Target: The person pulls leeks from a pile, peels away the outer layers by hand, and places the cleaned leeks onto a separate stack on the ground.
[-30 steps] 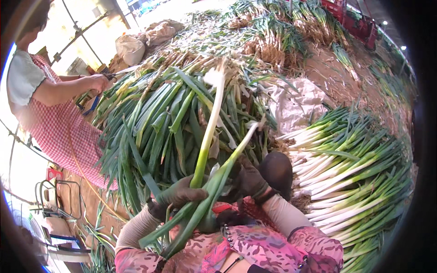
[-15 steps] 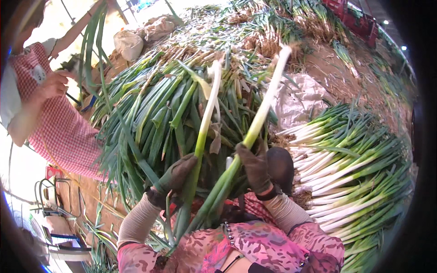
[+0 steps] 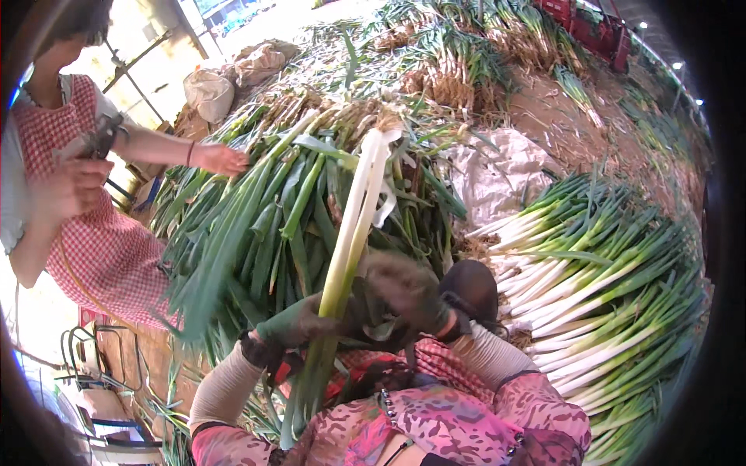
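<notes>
My left hand (image 3: 298,321), in a dark glove, is closed round the green part of two large green onions (image 3: 350,241). Their white shafts lie side by side and point away from me, with roots at the tip and a loose strip of skin hanging beside them. Just right of the stalks is my gloved right hand (image 3: 406,293), its fingers smeared by motion, so I cannot tell whether it grips anything. Beyond both hands spreads a big heap of unpeeled green onions (image 3: 241,241).
On the right lies a pile of clean white-shafted green onions (image 3: 583,303). A co-worker in a red checked apron (image 3: 109,256) stands at the left, holding a dark tool (image 3: 101,138) and reaching to the heap. Rooted bundles (image 3: 458,74) and filled sacks (image 3: 208,93) lie farther back.
The two green onions, one in each hand before, are now together in my left hand. My right hand has moved left, off its stalk. The co-worker's arm has come down to the heap.
</notes>
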`<state>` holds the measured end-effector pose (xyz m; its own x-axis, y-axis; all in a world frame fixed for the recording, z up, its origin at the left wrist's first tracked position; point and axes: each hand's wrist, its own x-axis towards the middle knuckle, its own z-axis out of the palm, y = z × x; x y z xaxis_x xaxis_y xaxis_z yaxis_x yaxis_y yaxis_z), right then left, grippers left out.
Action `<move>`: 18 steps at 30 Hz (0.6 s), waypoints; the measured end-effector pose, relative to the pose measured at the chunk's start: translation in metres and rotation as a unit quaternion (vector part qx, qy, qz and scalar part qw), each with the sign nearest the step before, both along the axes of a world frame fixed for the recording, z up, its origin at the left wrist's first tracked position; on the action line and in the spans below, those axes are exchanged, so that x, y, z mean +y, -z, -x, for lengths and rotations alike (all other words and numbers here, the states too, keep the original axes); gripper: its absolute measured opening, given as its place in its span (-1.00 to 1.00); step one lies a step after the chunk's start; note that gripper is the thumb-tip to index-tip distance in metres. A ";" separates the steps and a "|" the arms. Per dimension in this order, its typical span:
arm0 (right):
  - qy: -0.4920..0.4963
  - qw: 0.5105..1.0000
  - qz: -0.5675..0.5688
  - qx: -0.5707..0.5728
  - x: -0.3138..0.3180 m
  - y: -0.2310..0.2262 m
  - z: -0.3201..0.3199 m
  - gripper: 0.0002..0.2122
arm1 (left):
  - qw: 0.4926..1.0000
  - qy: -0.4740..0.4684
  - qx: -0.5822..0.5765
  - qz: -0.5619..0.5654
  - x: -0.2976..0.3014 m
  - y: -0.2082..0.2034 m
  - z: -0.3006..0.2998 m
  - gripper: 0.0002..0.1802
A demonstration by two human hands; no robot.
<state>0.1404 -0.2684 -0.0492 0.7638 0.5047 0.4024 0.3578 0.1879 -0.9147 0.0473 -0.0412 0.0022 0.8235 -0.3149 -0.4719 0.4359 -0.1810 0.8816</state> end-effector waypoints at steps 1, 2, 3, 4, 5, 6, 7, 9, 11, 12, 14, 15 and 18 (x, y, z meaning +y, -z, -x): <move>0.065 0.998 0.002 -0.019 -0.006 -0.006 -0.022 -0.59 | 1.000 -0.001 0.001 -0.001 0.002 0.002 0.006 -0.31; 0.131 0.991 0.004 -0.038 -0.013 -0.011 -0.045 -0.51 | 0.999 -0.010 0.012 0.031 0.002 0.002 0.013 -0.32; 0.189 0.976 0.043 -0.099 -0.023 -0.016 -0.064 -0.36 | 0.998 -0.014 0.021 0.063 0.000 0.001 0.018 -0.33; 0.242 0.954 0.080 -0.159 -0.026 -0.018 -0.081 -0.20 | 0.996 -0.004 0.045 0.081 0.005 0.007 0.025 -0.29; 0.246 0.953 0.081 -0.158 -0.025 -0.019 -0.094 -0.20 | 0.996 0.000 0.046 0.081 0.003 0.009 0.029 -0.29; 0.254 0.947 0.103 -0.166 -0.024 -0.019 -0.106 -0.10 | 0.995 0.016 0.058 0.086 0.000 0.008 0.032 -0.25; 0.259 0.942 0.122 -0.174 -0.020 -0.017 -0.116 0.01 | 0.993 0.029 0.068 0.089 -0.001 0.007 0.037 -0.22; 0.311 0.904 0.103 -0.275 0.002 0.008 -0.141 -0.08 | 0.991 0.043 0.098 0.074 -0.004 0.014 0.045 -0.22; 0.198 0.894 0.170 -0.364 0.009 0.018 -0.171 -0.35 | 0.982 0.074 0.140 0.105 -0.016 0.013 0.050 -0.26; 0.125 0.923 0.114 -0.347 0.015 0.003 -0.174 -0.60 | 0.983 0.086 0.137 0.091 -0.014 0.012 0.053 -0.29; 0.168 0.955 0.041 -0.242 0.009 0.007 -0.196 -0.70 | 0.981 0.057 0.148 0.107 -0.016 0.007 0.059 -0.31; 0.207 0.969 -0.033 -0.132 0.002 0.009 -0.207 -0.77 | 0.979 0.028 0.161 0.124 -0.015 0.007 0.062 -0.32; 0.442 0.894 -0.038 -0.062 -0.066 -0.006 -0.249 -0.81 | 0.988 0.009 0.152 0.030 -0.007 0.011 0.073 -0.35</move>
<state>0.3890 -0.3343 -0.0428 0.7986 -0.3058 0.5184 0.4942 -0.1584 -0.8548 -0.0257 -0.0483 -0.0091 0.6414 -0.3624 -0.6762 0.6788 -0.1426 0.7204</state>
